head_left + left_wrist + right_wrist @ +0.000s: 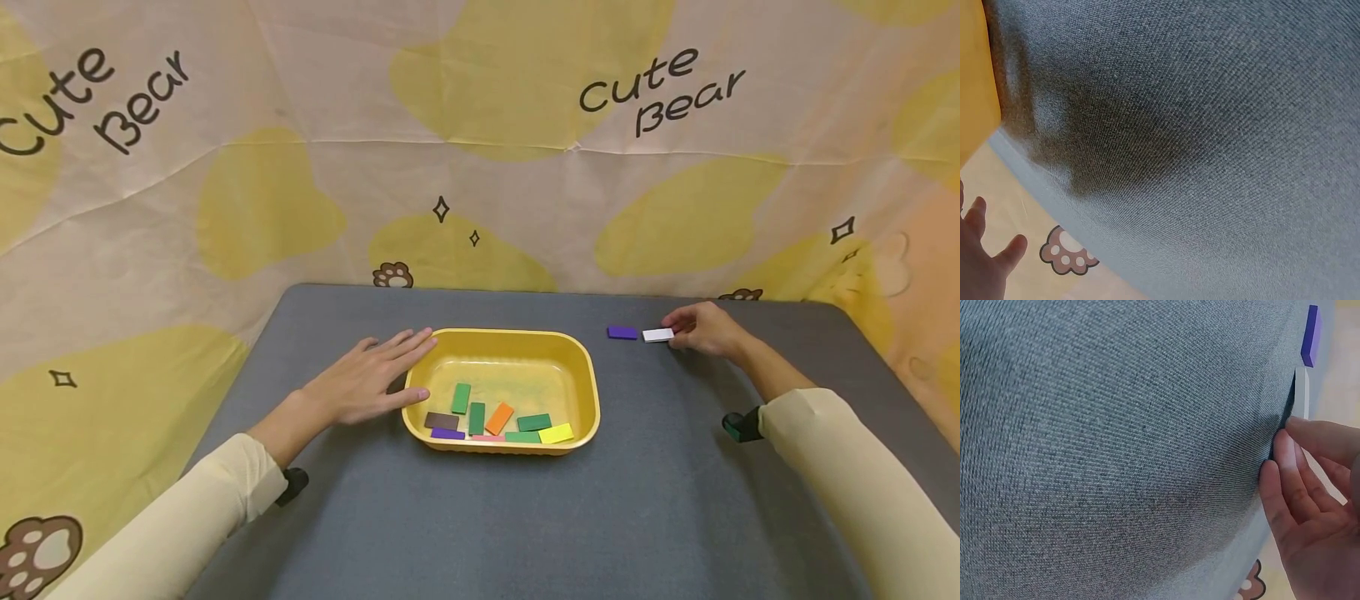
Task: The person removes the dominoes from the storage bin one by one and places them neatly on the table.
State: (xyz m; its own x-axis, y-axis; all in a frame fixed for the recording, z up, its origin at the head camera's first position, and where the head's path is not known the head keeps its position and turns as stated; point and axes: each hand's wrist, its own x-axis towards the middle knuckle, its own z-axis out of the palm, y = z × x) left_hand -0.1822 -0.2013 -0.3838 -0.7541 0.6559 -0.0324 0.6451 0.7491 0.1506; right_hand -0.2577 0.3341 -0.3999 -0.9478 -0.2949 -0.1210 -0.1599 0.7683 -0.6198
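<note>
White block [657, 336]: lies at the far right part of the table [480, 525], long side running left to right. In the right-wrist view a dark shadow lines its lower edge; cannot tell whether it sits flush or slightly raised.

Right hand [705, 331]: pinches the white block by its right end, between fingertips, leaving the left end clear. Good choice of grip, in my judgement: the free end can be lined up by eye.

Purple block [622, 332]: just left of the white block, nearly end to end, a narrow gap between; not touching. Handling note: if the two are to sit in line, turn the white block from its held end, watch both long edges, and bring it up gently, since a light piece would probably be knocked askew by a bump. Level the block before loosening the pinch, then draw the fingertips off to the right, away from the purple block.

Yellow tray [517, 334]: left of the pair, well apart; mixed blocks, among them an orange block [498, 419] and a yellow block [556, 433], lie mostly toward its near side.

Left hand [375, 375]: fingers spread at the tray's left rim, no block held; pressure cannot be told. A light touch should suffice.
</note>
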